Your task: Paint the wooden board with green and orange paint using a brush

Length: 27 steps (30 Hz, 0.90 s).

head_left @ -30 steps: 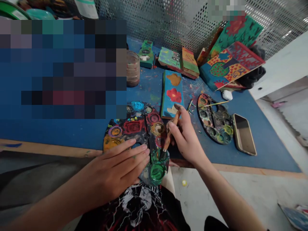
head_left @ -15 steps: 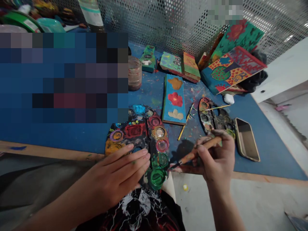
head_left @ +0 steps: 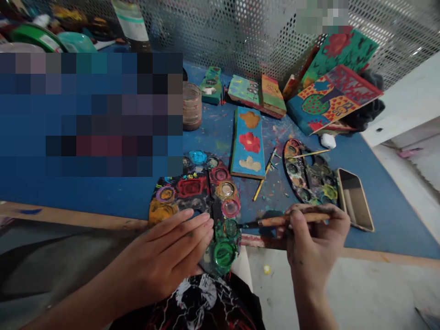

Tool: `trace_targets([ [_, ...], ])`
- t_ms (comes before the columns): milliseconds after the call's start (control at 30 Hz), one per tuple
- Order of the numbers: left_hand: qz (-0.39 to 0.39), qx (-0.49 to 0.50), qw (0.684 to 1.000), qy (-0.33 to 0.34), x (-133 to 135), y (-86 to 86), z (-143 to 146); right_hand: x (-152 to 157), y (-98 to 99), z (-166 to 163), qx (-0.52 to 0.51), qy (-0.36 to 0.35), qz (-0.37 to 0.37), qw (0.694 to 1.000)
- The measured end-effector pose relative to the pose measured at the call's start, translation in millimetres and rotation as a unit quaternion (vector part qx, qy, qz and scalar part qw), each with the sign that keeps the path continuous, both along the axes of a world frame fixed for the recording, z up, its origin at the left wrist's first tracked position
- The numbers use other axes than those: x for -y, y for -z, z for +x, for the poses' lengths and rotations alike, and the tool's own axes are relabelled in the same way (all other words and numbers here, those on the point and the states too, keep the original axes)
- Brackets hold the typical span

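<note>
My left hand (head_left: 168,256) holds the near edge of a black paint palette (head_left: 210,183), its fingers lying straight across the top. Its thumb is mostly hidden. The palette's round wells hold several colours, and its near end juts past the table edge. Pinched in my right hand (head_left: 314,233) is a paintbrush (head_left: 275,222) with an orange-brown handle. Its dark bristles point left and meet the dark green well (head_left: 231,227) at the palette's right side. Just below that is a bright green well (head_left: 225,254). Beyond the palette lies a blue painted block (head_left: 249,143) with three blossom shapes.
A second palette (head_left: 302,172) with a thin brush across it and a phone (head_left: 355,199) lie at the right. Behind stand a jar of murky water (head_left: 191,106), small painted blocks (head_left: 243,89) and painted boards (head_left: 338,98). A yellow brush (head_left: 260,189) rests beside the blue block.
The brush in my right hand has swung up and levelled, its tip going from beside the palette's edge to the dark green well. My right hand shifted slightly right; my left hand stayed in place.
</note>
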<state>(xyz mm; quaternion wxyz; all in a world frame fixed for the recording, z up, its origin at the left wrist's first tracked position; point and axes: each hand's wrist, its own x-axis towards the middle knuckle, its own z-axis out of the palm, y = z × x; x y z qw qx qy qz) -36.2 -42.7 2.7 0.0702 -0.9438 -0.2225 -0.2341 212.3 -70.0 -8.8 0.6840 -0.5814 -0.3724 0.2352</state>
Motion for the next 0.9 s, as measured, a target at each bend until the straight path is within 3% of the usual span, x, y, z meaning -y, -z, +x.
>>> trace_targets([
  [200, 0.004, -0.011, 1.000, 0.007, 1, -3.1, -2, -7, -6.7, -2, 0.090, 0.006, 0.038, 0.995],
  [400, 0.014, -0.014, 1.000, 0.022, -1, -3.8, -3, 10, -5.8, 10, 0.233, -0.041, -0.035, 0.971],
  [467, 0.014, -0.012, 1.000, 0.024, -2, -2.7, -2, 18, -6.1, 17, 0.285, -0.049, -0.054, 0.956],
  [633, 0.018, 0.001, 1.000, 0.021, -2, 1.6, -2, 33, -8.6, 28, 0.420, -0.156, -0.049, 0.893],
  [700, 0.010, 0.010, 1.000, 0.017, -1, 2.9, -3, 37, -9.7, 27, 0.454, -0.148, -0.043, 0.877],
  [800, -0.001, 0.012, 1.000, 0.010, 0, 3.4, -3, 42, -11.9, 19, 0.459, -0.108, -0.020, 0.882],
  [900, -0.005, 0.014, 1.000, 0.004, 0, 2.7, -3, 45, -12.6, 11, 0.449, -0.126, 0.016, 0.885],
])
